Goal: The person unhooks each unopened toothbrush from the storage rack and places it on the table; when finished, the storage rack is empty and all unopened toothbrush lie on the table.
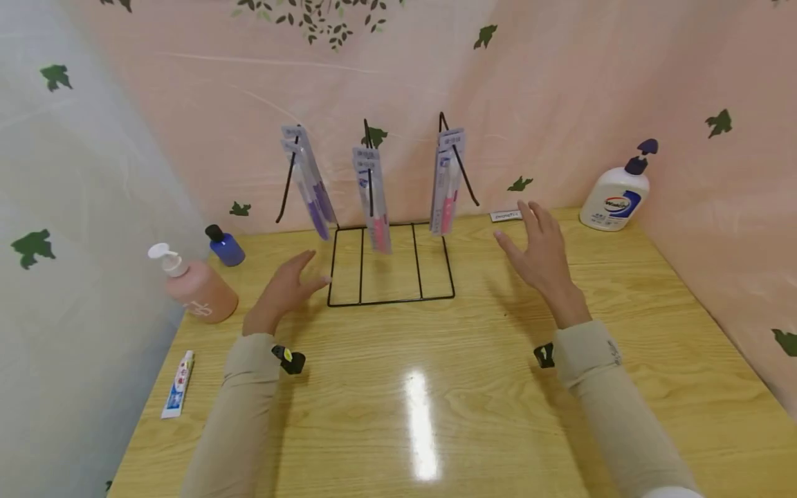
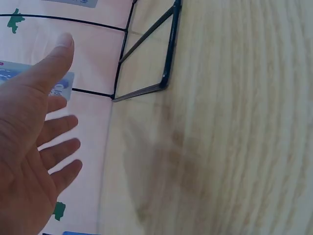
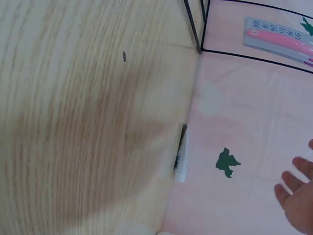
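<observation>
A black wire rack (image 1: 391,261) stands at the back middle of the wooden table (image 1: 436,387). Packaged toothbrushes hang from its three hooks: purple ones (image 1: 311,183) on the left, a pink one (image 1: 373,200) in the middle, pink ones (image 1: 445,181) on the right. My left hand (image 1: 288,287) hovers open just left of the rack's base, holding nothing. My right hand (image 1: 540,252) hovers open to the right of the rack, fingers spread and empty. The left wrist view shows the left hand's palm (image 2: 29,147) near the rack's corner (image 2: 164,81). Only fingertips (image 3: 296,188) show in the right wrist view.
At the left stand a pink pump bottle (image 1: 196,285) and a small blue bottle (image 1: 225,245); a toothpaste tube (image 1: 178,384) lies near the left edge. A white pump bottle (image 1: 616,194) stands back right. A small white tube (image 1: 506,216) lies by the back wall, also the tube (image 3: 181,154).
</observation>
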Demonstrator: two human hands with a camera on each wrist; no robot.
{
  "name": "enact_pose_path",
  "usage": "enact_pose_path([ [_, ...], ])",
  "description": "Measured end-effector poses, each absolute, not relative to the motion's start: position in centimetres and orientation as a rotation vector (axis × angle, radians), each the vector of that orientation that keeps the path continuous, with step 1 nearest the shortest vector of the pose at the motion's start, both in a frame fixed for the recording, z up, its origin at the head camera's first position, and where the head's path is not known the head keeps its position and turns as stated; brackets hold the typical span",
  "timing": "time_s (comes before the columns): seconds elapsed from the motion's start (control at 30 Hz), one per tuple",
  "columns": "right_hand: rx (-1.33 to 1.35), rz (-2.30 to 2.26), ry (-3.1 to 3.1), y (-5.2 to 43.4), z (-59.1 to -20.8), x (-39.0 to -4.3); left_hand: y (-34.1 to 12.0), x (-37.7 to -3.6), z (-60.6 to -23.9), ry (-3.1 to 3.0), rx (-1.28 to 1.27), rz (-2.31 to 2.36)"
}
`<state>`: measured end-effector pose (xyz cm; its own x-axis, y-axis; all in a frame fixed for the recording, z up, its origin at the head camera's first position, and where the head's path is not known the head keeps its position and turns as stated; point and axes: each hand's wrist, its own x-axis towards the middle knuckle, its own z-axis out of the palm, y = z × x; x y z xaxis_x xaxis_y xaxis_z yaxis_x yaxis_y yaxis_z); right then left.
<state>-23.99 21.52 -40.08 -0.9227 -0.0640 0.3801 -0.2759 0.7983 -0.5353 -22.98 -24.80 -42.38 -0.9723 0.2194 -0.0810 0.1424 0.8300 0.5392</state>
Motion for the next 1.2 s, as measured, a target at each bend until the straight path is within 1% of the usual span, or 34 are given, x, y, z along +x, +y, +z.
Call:
enact_pose_path([
  [0.2,0.371,1.044,-2.458,21.5,-40.5,-23.8,-24.9,-22.7,-43.7,2.831,0.369,0.929],
  [0.43,0.518,1.184,-2.335,20.4,-41.3,-23.0,-24.8,-21.9,-45.6,2.756,0.358,1.005],
  [0.63,0.6,1.318,-2.254,18.5,-42.0,-22.3,-24.6,-21.2,-46.3,2.735,0.345,1.073],
  [0.87,0.682,1.473,-2.215,14.7,-38.4,-19.4,-24.5,-21.5,-46.9,2.812,0.459,1.005],
  [1.2,0.824,1.613,-2.159,10.4,-37.8,-19.0,-24.6,-21.6,-47.1,2.852,0.504,0.897],
])
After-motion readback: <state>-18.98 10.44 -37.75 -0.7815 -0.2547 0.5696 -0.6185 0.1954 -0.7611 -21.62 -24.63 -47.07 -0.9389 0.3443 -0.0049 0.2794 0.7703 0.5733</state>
